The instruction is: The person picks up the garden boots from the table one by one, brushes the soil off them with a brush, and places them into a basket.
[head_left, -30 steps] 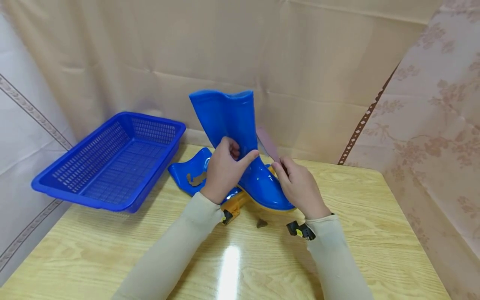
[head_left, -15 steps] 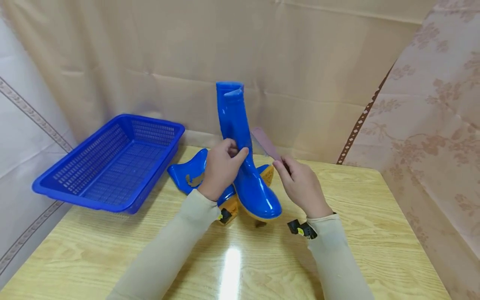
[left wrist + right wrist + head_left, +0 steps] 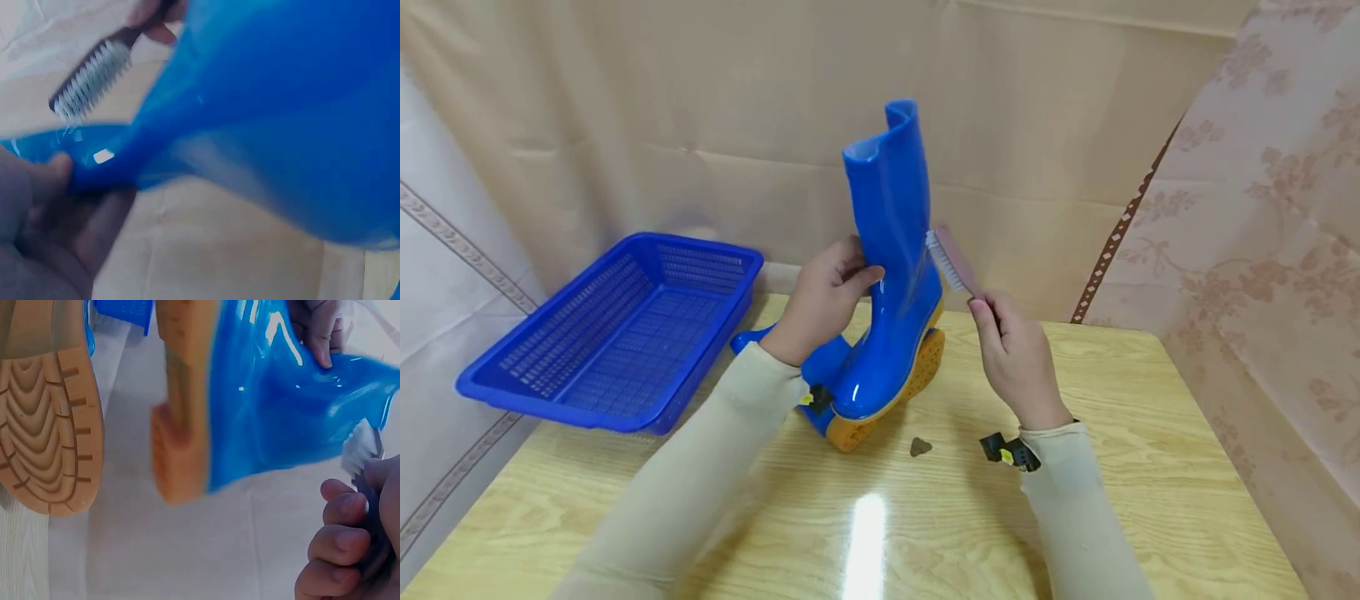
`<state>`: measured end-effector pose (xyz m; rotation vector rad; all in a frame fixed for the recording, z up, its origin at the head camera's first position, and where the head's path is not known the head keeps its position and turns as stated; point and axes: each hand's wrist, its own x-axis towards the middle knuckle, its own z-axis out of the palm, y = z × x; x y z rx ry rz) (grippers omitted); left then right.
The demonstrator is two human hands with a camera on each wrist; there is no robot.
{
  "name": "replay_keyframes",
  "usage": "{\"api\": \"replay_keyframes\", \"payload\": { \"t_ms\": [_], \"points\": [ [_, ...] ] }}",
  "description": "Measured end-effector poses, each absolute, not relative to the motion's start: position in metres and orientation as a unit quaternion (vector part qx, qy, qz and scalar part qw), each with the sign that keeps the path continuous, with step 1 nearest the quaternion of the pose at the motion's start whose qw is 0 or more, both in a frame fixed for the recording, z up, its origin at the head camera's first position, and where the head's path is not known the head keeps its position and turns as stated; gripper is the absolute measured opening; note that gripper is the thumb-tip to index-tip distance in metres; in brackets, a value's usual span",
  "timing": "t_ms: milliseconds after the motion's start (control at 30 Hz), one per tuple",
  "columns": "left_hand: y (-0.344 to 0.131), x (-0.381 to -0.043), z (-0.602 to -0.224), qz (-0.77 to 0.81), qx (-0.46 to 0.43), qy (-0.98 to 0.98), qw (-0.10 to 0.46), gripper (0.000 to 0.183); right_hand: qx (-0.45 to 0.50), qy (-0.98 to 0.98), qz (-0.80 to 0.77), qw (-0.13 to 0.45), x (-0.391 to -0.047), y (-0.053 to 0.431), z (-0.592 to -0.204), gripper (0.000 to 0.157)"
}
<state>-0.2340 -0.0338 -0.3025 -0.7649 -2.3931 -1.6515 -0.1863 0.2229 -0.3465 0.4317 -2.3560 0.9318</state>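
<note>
A tall blue rain boot (image 3: pixel 895 217) with a yellow-orange sole is held up, opening at the top, toe pointing toward me. My left hand (image 3: pixel 827 292) grips its shaft from the left, thumb on the front. In my right hand (image 3: pixel 1018 358) is a pinkish brush (image 3: pixel 955 258), its white bristles facing the boot shaft's right side and close to it; whether they touch is hard to tell. Beneath lies a second blue boot (image 3: pixel 823 362) on its side; its patterned sole (image 3: pixel 50 425) shows in the right wrist view.
A blue plastic basket (image 3: pixel 647 333) stands at the table's left. A small brown piece (image 3: pixel 921 447) lies on the wooden table (image 3: pixel 1075 467) in front of the boots. A beige curtain (image 3: pixel 737 108) hangs behind.
My left hand has turned the held boot so its toe swings from the right toward me, and raised it. The brush has turned, and its bristles now show.
</note>
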Motion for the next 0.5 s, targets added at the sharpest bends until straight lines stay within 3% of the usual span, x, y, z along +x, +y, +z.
{"api": "replay_keyframes", "payload": {
  "t_ms": [200,500],
  "points": [
    [-0.043,-0.248,-0.309,-0.546,-0.32,-0.774,0.023,0.036,0.172,-0.877,0.354,0.276,-0.186,0.224,-0.347,0.025],
    [-0.041,-0.249,-0.34,-0.583,-0.302,-0.754,0.021,0.03,0.153,-0.894,0.355,0.226,-0.188,0.222,-0.347,0.029]
  ]
}}
